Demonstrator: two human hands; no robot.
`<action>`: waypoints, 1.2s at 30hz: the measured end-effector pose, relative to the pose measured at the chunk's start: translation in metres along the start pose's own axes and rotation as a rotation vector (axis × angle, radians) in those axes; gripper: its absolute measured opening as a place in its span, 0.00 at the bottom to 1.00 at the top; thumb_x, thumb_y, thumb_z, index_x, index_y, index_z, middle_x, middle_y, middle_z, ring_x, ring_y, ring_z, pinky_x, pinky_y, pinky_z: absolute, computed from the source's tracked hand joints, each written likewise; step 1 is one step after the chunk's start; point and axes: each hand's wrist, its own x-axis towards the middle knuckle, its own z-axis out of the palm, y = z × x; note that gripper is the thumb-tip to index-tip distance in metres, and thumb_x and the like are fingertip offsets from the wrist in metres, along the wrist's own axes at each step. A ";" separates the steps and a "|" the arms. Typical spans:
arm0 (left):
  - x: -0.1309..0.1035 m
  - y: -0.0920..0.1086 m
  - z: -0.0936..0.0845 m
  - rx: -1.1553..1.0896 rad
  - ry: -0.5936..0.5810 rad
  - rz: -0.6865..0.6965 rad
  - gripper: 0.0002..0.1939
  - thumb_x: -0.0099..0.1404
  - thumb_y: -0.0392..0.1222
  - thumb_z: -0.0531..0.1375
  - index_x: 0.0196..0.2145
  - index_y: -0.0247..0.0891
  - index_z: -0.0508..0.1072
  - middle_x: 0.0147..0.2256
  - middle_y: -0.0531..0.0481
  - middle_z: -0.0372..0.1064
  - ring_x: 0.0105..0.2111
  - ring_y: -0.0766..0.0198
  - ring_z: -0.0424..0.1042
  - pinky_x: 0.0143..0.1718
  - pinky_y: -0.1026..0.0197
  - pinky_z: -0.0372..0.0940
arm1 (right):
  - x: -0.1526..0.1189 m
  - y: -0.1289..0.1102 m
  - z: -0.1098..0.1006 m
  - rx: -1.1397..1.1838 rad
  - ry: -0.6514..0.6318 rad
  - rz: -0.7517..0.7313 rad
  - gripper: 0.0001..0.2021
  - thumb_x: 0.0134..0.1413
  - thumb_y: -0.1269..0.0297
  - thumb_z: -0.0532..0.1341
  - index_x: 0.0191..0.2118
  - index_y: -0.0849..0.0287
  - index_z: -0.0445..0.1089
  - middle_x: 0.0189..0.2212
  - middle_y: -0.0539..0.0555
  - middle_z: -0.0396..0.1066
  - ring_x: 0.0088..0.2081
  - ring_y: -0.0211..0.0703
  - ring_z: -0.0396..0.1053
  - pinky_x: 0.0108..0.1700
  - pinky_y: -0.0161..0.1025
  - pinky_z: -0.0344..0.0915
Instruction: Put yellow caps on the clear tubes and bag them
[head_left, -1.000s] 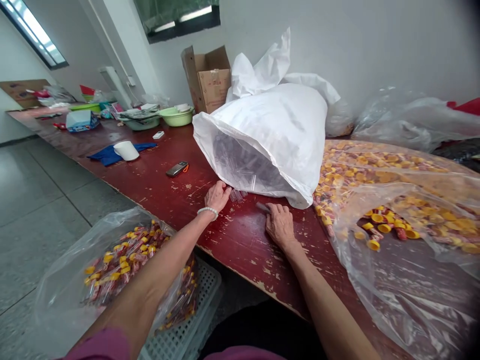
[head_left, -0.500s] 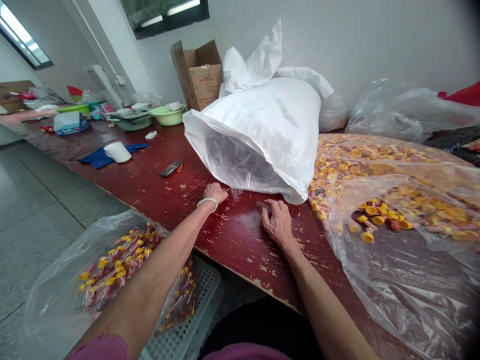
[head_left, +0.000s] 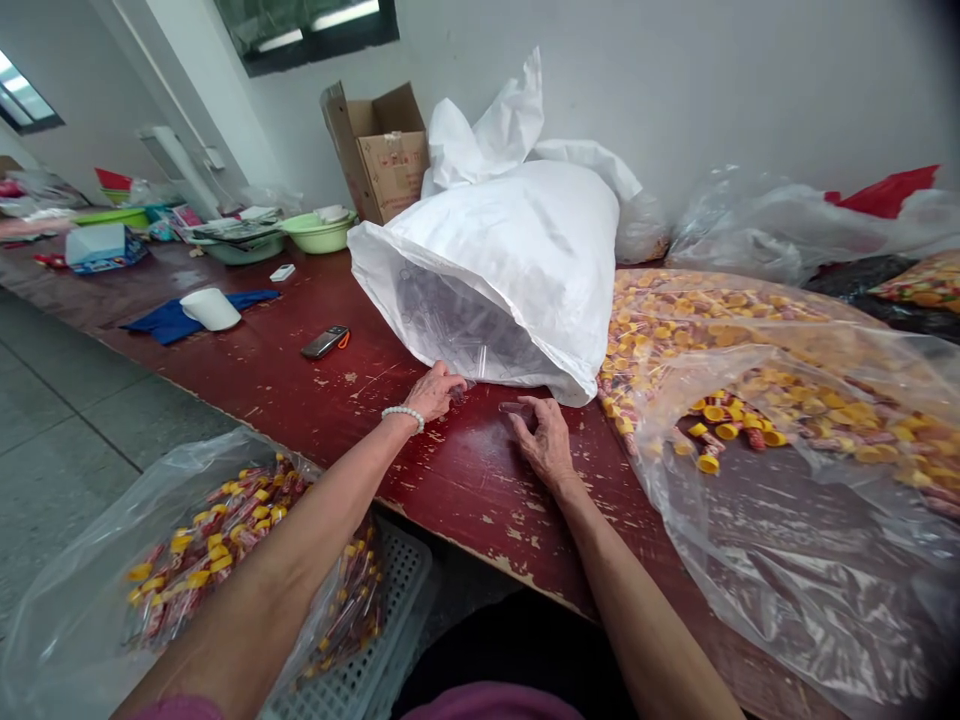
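Observation:
A white sack [head_left: 517,250] lies on the red table with its mouth towards me, full of clear plastic tubes [head_left: 450,310]. At the lower lip of the sack my left hand [head_left: 433,392], with a beaded bracelet on the wrist, closes its fingers on a clear tube [head_left: 459,392]. To the right, just in front of the sack, my right hand [head_left: 546,440] grips another clear tube [head_left: 514,408] between thumb and fingers, near the table surface. The far ends of both tubes are hard to make out.
Right of the sack, a clear plastic bag [head_left: 697,520] holds many yellow-capped pieces [head_left: 712,430]. Lower left, an open bag of filled tubes [head_left: 217,530] sits by a white crate [head_left: 397,580]. A phone-like device [head_left: 325,342], paper roll [head_left: 211,309], cardboard box [head_left: 394,165] and green basin [head_left: 319,235] stand leftward.
My left hand has closed on a tube that lay at the sack's lip. My right hand keeps its tube, now more clearly seen. The view has shifted slightly right.

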 end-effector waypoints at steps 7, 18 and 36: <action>-0.034 0.016 -0.007 -0.227 -0.021 -0.044 0.11 0.57 0.40 0.58 0.40 0.41 0.68 0.35 0.49 0.68 0.38 0.59 0.68 0.44 0.56 0.63 | -0.010 -0.013 -0.002 0.053 -0.144 -0.020 0.16 0.56 0.58 0.56 0.47 0.59 0.68 0.34 0.54 0.65 0.36 0.42 0.65 0.42 0.39 0.64; -0.079 0.042 0.014 -1.278 -0.062 -0.090 0.27 0.48 0.36 0.66 0.47 0.38 0.67 0.46 0.43 0.70 0.47 0.59 0.70 0.50 0.57 0.63 | -0.026 -0.064 0.028 0.355 -0.201 0.109 0.14 0.52 0.61 0.60 0.45 0.57 0.67 0.37 0.52 0.72 0.34 0.38 0.70 0.40 0.37 0.67; -0.058 0.013 0.023 -1.239 0.682 -0.447 0.15 0.43 0.37 0.65 0.31 0.37 0.66 0.30 0.53 0.68 0.30 0.67 0.70 0.36 0.60 0.67 | 0.050 -0.053 0.087 -0.481 -0.221 0.088 0.15 0.56 0.65 0.54 0.50 0.59 0.64 0.43 0.60 0.68 0.43 0.48 0.69 0.40 0.41 0.66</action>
